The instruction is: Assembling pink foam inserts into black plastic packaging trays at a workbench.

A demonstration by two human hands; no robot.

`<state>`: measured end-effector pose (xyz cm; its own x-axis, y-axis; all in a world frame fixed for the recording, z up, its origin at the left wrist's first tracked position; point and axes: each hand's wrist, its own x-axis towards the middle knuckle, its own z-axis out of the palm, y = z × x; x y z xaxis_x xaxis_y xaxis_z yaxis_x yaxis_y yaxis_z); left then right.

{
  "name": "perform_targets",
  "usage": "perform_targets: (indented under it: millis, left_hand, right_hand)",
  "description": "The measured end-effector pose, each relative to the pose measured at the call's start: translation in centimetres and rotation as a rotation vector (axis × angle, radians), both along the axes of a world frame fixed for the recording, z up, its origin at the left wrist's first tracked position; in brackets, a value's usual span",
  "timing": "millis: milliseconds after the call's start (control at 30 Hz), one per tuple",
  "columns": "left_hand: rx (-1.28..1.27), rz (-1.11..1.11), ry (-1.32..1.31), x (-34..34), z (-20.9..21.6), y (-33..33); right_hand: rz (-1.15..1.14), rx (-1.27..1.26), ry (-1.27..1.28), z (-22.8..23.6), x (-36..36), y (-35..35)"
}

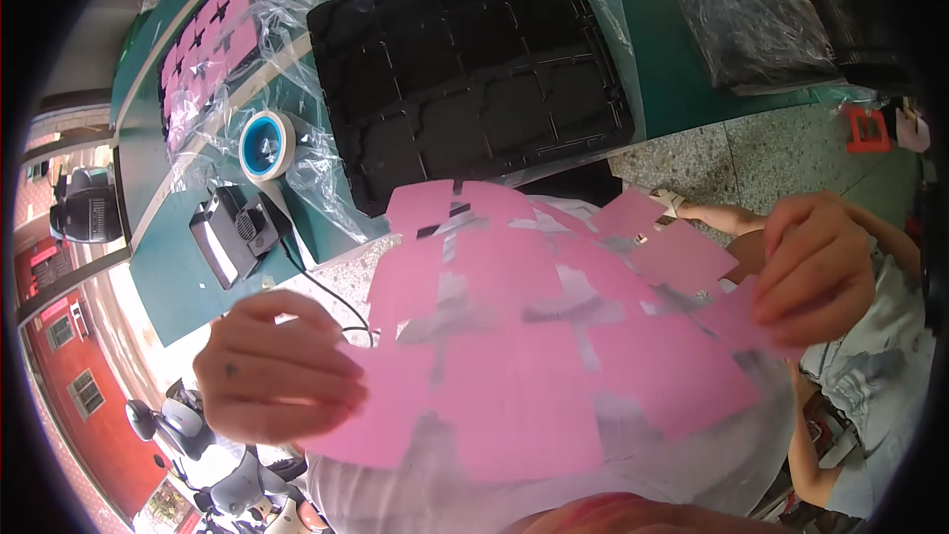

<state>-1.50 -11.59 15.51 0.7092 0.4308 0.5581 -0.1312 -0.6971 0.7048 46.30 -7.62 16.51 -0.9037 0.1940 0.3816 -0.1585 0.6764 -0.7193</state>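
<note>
Left grip (282, 371) pinching one edge of the pink cut-out sheet (524, 366), right grip (819, 269) pinching the opposite edge, and we've got it spread between the two! Straight beyond our grips, the black compartmented tray (474, 69) lies on the green tabletop (682, 89). Out past our left grip we spot a boxy device (237, 235), then the tape roll (289, 143), and, farther off, a pink-and-black panel (210, 54).
</note>
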Motion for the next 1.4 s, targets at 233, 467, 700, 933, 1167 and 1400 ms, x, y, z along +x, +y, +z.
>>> perform_targets:
  millis: [233,467,700,933,1167,1400]
  left_hand:
    - [-0.128,-0.003,-0.094,-0.7,-2.6,1.8]
    - [-0.434,0.759,-0.085,-2.0,-11.1,8.0]
    - [-0.274,0.931,0.189,-3.1,-17.7,17.0]
    - [-0.112,1.089,0.266,-4.3,-20.7,21.7]
    - [-0.069,1.166,0.323,-5.1,-22.3,24.1]
    - [0.153,1.213,0.278,-3.1,-21.0,24.0]
  right_hand:
    - [0.03,-0.245,0.208,-3.4,0.6,4.2]
    - [-0.827,-0.624,0.289,-12.9,-0.8,7.8]
    - [-1.017,-0.588,0.09,-20.3,-4.0,16.7]
    - [-1.076,-0.437,0.072,-22.9,-5.3,20.8]
    - [-1.196,-0.381,0.028,-23.8,-5.9,22.9]
    - [-1.138,-0.42,0.151,-24.4,-5.5,23.1]
